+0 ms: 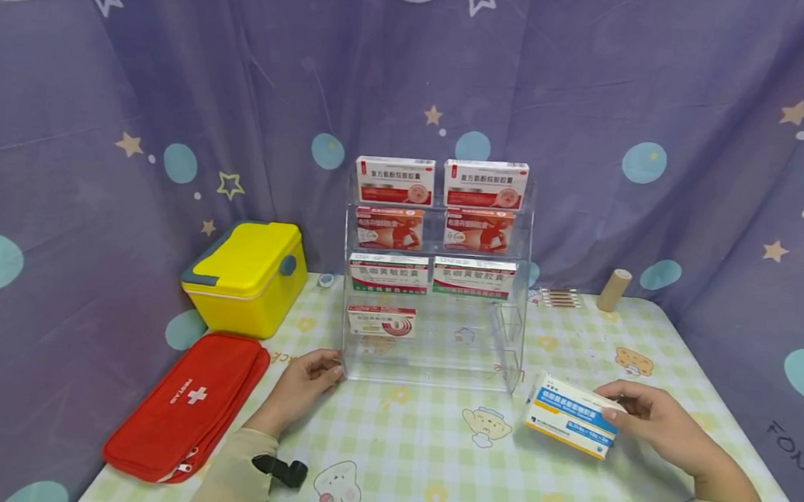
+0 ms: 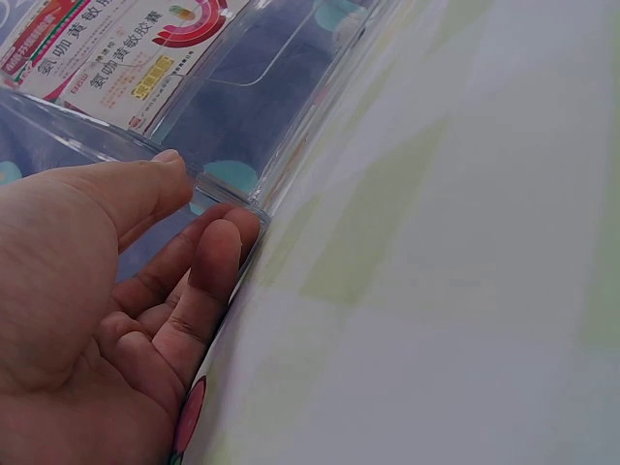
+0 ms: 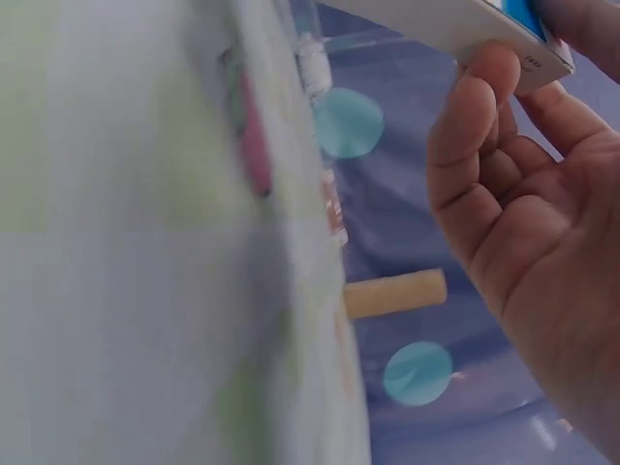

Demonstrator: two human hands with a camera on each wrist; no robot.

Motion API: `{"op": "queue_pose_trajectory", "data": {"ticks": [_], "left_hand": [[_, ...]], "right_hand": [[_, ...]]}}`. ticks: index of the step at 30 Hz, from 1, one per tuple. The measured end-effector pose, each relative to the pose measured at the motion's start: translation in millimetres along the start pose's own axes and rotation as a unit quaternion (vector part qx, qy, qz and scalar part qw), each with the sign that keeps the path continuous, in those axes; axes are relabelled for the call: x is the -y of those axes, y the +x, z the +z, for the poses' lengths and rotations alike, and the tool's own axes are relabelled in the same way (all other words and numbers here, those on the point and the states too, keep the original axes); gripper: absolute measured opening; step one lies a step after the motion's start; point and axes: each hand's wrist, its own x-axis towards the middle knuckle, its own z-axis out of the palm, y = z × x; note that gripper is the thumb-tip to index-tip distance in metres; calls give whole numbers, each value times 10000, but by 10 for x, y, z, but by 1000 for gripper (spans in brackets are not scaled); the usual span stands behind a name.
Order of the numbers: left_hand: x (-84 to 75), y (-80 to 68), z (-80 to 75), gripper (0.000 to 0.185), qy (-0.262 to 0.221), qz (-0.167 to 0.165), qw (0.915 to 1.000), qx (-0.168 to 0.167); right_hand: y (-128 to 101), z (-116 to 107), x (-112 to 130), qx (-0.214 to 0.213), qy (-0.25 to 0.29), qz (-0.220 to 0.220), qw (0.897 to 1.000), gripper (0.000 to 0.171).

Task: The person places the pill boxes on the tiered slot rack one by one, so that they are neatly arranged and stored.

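Observation:
A clear tiered display rack stands mid-table with medicine boxes on its steps. At its lower left corner is my left hand, curled, with thumb and fingertips gripping the edge; the left wrist view shows the thumb against the clear plastic. On the third step sit two white-green boxes, and a white-red medicine box is on the left of the lowest step. Right of the rack, my right hand pinches a white, blue and yellow medicine box by its right end, tilted above the cloth.
A yellow case and a red first-aid pouch lie at the left. Behind the rack's right side are a packet of cotton swabs and a tan roll. A purple curtain hangs close around the table.

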Motion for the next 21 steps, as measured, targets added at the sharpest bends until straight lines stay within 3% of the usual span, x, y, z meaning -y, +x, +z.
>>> {"op": "queue_pose_trajectory", "data": {"ticks": [5, 10, 13, 16, 19, 21], "left_hand": [[6, 12, 2, 36, -1, -16, 10000, 7], [16, 15, 0, 36, 43, -37, 10000, 17], [19, 13, -2, 35, 22, -49, 10000, 18], [14, 13, -4, 35, 6, -48, 10000, 22], [10, 14, -4, 35, -7, -42, 10000, 28], [11, 19, -2, 35, -17, -16, 10000, 42]], "right_hand": [[81, -43, 205, -214, -127, -400, 9989, 31], [265, -34, 565, -543, -774, -740, 9928, 33], [415, -3, 801, -992, -1388, -864, 9815, 33], [595, 48, 1007, -1525, -1994, -998, 9628, 32], [791, 122, 1173, -1913, -2266, -1089, 9488, 30], [920, 180, 1249, -2024, -2316, -1144, 9446, 29]]}}
